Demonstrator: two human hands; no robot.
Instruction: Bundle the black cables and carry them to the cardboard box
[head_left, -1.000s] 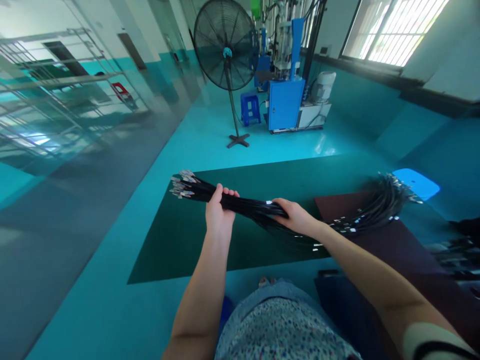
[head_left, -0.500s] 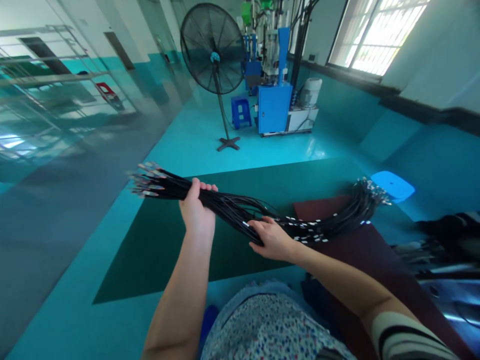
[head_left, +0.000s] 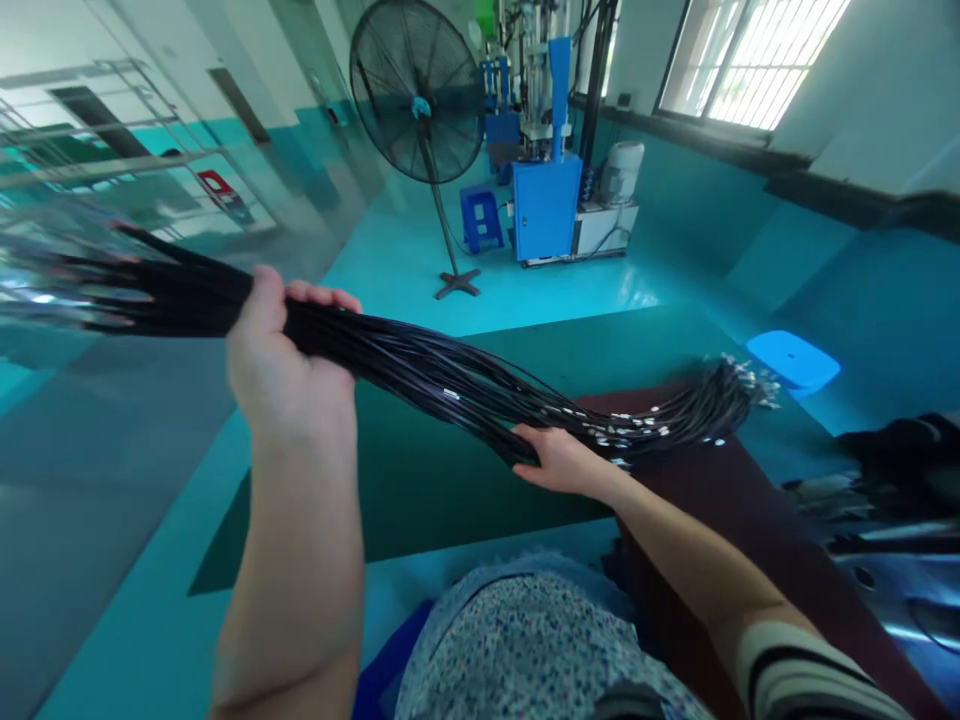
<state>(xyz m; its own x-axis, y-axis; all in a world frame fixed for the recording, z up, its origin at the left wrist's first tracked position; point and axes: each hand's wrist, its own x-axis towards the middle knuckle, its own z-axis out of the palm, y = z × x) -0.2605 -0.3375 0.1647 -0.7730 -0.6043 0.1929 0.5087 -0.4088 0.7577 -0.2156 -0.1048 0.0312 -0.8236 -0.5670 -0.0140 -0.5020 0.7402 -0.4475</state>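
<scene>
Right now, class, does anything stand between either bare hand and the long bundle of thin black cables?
Nothing visible does. The bare left hand wraps directly around the long bundle of thin black cables, toward its blurred end, while the bare right hand grips some lower strands farther along.

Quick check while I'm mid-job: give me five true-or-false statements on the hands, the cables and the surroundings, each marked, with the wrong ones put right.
1. The left hand and the right hand both grip the bundle of thin black cables. True.
2. The right hand is nearer than the left to the blurred cable ends at the picture's left. False: the left hand is nearer.
3. The round black pedestal fan appears left of the bright blue metal cabinet. True.
4. The cables carry no tags. False: several small white tags show along them.
5. A white sleeve with black stripes shows on the right arm. True.
</scene>
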